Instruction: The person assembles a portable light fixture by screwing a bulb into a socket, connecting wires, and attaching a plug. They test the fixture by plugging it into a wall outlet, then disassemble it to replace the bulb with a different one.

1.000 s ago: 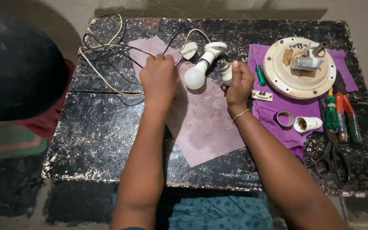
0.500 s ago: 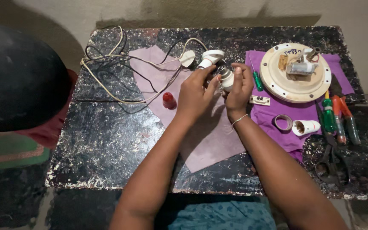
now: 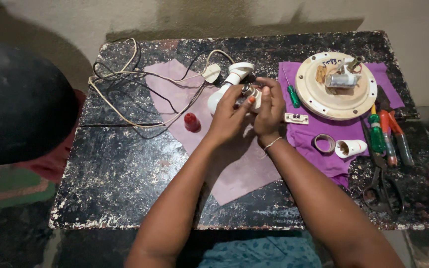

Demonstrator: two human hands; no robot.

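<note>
Above mid-tabletop [image 3: 125,178], both hands closed on small white bulb holder [image 3: 252,95]: left hand [image 3: 230,118] pinching front, right hand [image 3: 269,110] wrapped behind. White bulb [image 3: 216,100] just beside left fingers. Looks like fitting or wiring step; next calls for fine fingertip twist, steady grip. Loose wires [image 3: 125,94] crowd left, green screwdriver [image 3: 292,94] and round white base [image 3: 334,85] close right. Open room toward near edge.
</note>
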